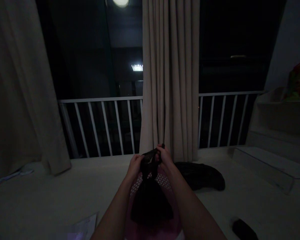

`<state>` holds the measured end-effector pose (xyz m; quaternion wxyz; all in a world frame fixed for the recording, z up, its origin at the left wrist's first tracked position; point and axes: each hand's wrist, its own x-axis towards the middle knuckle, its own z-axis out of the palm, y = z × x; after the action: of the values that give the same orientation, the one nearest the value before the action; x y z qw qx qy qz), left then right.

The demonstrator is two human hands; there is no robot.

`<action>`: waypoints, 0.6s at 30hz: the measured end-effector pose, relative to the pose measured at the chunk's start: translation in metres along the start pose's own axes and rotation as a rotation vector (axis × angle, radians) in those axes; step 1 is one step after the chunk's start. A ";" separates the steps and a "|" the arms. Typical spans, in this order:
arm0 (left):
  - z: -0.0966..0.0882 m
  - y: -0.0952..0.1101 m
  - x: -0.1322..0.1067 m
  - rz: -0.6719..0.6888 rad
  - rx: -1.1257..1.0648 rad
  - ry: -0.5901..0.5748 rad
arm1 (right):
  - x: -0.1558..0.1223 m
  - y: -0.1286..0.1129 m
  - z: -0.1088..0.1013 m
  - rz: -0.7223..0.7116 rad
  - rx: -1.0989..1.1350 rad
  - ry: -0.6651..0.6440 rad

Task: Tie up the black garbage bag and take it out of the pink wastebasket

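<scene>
A black plastic bag (151, 201) hangs from both my hands, its top gathered and its handles pulled up. My left hand (135, 165) is closed on the left handle. My right hand (163, 156) grips the other handle, a little higher, with a dark end sticking up past the fingers. Around and below the bag shows a pink basket (165, 181) with a perforated rim. The bag hides much of the basket's inside, and dim light blurs the details.
Another black bag (202, 175) lies on the floor right of the basket. A dark object (244, 229) is at lower right, papers (86, 226) at lower left. Beyond stand a beige curtain (170, 83) and a white railing (100, 100). A clear box (267, 168) sits at right.
</scene>
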<state>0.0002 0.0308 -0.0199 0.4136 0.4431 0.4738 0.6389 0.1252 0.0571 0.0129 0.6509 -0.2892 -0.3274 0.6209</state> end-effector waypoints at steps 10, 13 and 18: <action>0.004 -0.001 -0.006 -0.048 0.156 -0.238 | -0.002 -0.002 -0.003 0.043 -0.095 -0.096; -0.001 -0.008 0.003 0.018 0.172 -0.053 | -0.003 0.001 -0.003 0.061 -0.133 -0.157; -0.005 -0.005 0.006 0.034 0.021 0.101 | -0.002 0.003 -0.005 0.073 -0.208 -0.203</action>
<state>-0.0056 0.0359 -0.0242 0.3738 0.4224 0.4932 0.6623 0.1272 0.0555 0.0073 0.5581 -0.3023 -0.4433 0.6329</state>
